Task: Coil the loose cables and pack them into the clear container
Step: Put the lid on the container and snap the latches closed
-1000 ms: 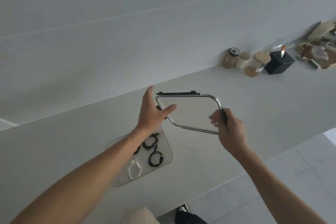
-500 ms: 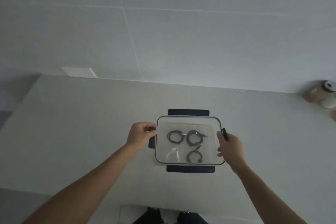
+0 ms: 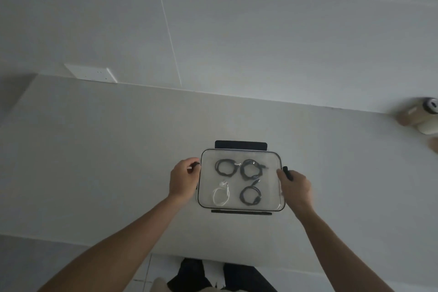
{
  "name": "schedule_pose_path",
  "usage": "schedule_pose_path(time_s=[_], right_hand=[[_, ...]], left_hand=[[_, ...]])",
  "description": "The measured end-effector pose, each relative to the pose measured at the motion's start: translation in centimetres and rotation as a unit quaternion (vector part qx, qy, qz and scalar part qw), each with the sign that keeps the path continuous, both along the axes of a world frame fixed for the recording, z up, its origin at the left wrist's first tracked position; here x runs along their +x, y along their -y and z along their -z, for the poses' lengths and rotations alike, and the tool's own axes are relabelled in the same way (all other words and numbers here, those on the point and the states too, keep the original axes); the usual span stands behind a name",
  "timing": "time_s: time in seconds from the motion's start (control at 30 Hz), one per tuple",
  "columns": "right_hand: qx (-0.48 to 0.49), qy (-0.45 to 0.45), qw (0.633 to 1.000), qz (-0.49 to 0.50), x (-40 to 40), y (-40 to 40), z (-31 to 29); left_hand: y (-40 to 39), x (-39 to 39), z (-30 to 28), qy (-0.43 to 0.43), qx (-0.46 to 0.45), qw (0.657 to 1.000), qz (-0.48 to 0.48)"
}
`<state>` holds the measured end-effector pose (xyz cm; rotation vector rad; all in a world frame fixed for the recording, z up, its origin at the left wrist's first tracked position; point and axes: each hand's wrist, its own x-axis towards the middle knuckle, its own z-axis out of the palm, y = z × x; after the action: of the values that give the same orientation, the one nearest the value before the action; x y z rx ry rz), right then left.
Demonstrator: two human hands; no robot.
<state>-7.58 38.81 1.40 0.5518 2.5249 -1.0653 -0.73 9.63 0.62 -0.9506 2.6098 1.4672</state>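
The clear container [image 3: 270,197] sits on the pale table with its clear lid lying on top. Through the lid I see three black cable coils, at the back left [image 3: 225,167], the back right [image 3: 251,169] and the front right [image 3: 250,195]. A white coil [image 3: 221,194] lies at the front left. Black latches stick out at the back [image 3: 240,144] and front [image 3: 241,212]. My left hand [image 3: 183,179] curls its fingers on the left latch. My right hand [image 3: 296,185] grips the black right latch [image 3: 286,172].
Blurred jars [image 3: 419,116] stand at the table's far right by the wall. A white socket plate [image 3: 91,73] sits on the wall at the back left. The table's front edge runs just below my forearms, with my legs under it.
One second ago both hands held the lid in the air above the open container. It now lies on the container, with a hand at each side latch.
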Motion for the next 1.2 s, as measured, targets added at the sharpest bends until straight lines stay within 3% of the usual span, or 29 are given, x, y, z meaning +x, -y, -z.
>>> schedule_pose_path(time_s=[0.23,0.5,0.73,0.9,1.07,1.2], right_hand=[[-0.013,0.034,0.999,-0.008,-0.6,-1.1,-0.2],[0.078,0.011,0.994,-0.075,0.2,0.0,0.0],[0.017,0.038,0.998,-0.053,-1.3,-0.8,0.1],[-0.124,0.069,0.989,0.034,-1.4,-1.4,-0.4],[0.043,-0.043,0.998,-0.030,0.9,-0.6,-0.4],[0.077,-0.047,0.994,-0.059,2.4,0.1,0.3]], left_hand=[[0.1,-0.2,0.9,0.022,0.021,0.996,-0.079],[0.0,-0.1,0.3,-0.007,0.014,0.995,-0.101],[0.4,-0.7,0.6,0.017,0.032,0.997,-0.074],[1.2,-0.5,0.4,0.076,0.054,0.990,-0.110],[0.5,0.8,-0.4,0.074,-0.008,0.996,-0.045],[-0.2,1.6,0.0,0.074,-0.027,0.997,0.012]])
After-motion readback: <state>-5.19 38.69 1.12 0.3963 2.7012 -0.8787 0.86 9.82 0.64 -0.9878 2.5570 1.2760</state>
